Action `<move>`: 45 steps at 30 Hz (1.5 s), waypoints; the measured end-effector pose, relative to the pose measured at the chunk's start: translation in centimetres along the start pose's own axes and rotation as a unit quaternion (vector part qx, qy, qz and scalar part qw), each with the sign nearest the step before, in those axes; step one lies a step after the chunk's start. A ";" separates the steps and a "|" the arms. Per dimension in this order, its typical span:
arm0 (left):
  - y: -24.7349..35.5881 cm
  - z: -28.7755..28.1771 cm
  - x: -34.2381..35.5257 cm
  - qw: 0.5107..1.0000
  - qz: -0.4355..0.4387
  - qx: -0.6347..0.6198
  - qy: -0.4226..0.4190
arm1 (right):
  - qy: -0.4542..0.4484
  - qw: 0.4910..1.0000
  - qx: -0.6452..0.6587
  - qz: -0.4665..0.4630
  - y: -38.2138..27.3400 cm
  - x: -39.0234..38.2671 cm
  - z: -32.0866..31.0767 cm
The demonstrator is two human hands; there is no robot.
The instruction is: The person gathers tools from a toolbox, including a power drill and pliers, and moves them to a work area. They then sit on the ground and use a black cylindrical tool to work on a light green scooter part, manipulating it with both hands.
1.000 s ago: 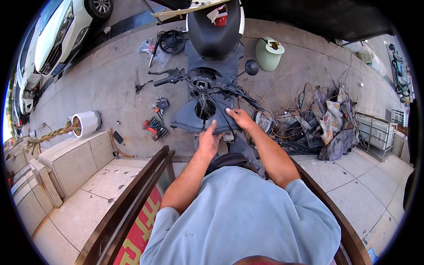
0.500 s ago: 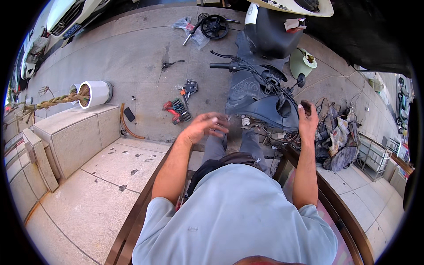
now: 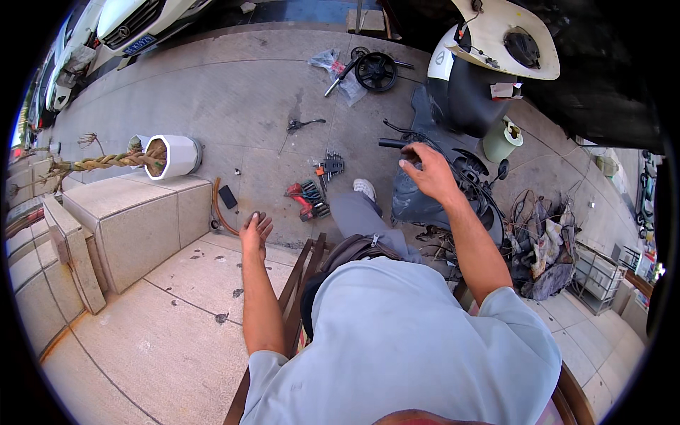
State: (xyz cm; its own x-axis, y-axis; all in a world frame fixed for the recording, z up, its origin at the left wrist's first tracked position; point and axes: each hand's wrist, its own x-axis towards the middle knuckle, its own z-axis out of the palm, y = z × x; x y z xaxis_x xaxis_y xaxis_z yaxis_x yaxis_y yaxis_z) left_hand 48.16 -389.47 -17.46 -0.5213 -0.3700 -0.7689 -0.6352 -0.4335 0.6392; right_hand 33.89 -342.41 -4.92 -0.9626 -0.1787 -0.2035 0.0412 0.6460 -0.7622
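Over the dark scooter body (image 3: pixel 413 202), my right hand (image 3: pixel 429 171) is raised, fingers loosely bent and thumb apart, with nothing seen in it. The black handlebar grip (image 3: pixel 392 143) is just beyond its fingertips; whether they touch I cannot tell. Cables and a round mirror (image 3: pixel 503 168) lie to the right of that hand. Out to the left, my left hand (image 3: pixel 255 232) hangs free with its fingers apart. Nearest to it are a curved brown hose (image 3: pixel 221 216) and a black phone (image 3: pixel 227 197) on the ground.
A red power drill (image 3: pixel 300 202) and a wrench set (image 3: pixel 333 163) lie ahead. Further off is a black wheel (image 3: pixel 376 71). A white planter (image 3: pixel 183 156) stands at left, a pale green container (image 3: pixel 502 140) at right. Crumpled sheeting and wires (image 3: pixel 549 230) lie right of the scooter body.
My left hand has swung left, away from the scooter body. My right hand has left its right edge and moved up-left toward the handlebar. My body has turned and one shoe now shows.
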 end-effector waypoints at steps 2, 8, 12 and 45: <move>0.4 -1.8 0.4 1.000 -0.006 -0.012 0.028 | -0.035 0.999 0.009 -0.010 0.4 3.3 2.0; 5.3 -4.2 7.1 0.994 0.003 -0.016 0.110 | -0.104 0.995 -0.008 -0.009 2.7 16.3 6.8; 11.1 0.1 14.8 0.989 -0.011 0.018 0.149 | -0.145 0.988 -0.049 0.017 7.2 26.7 8.2; 56.3 47.7 55.0 0.145 -0.306 0.734 -0.589 | 0.019 0.668 0.601 0.438 -15.1 37.6 26.1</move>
State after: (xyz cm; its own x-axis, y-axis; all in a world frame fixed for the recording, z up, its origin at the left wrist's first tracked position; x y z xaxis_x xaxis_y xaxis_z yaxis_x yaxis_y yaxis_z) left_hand -43.44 -394.96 -24.19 0.7021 0.1409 -0.6980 0.2453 0.8724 0.4228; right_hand 4.09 -378.27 -17.09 -0.4333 -0.0883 -0.8969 0.7563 -0.5768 -0.3086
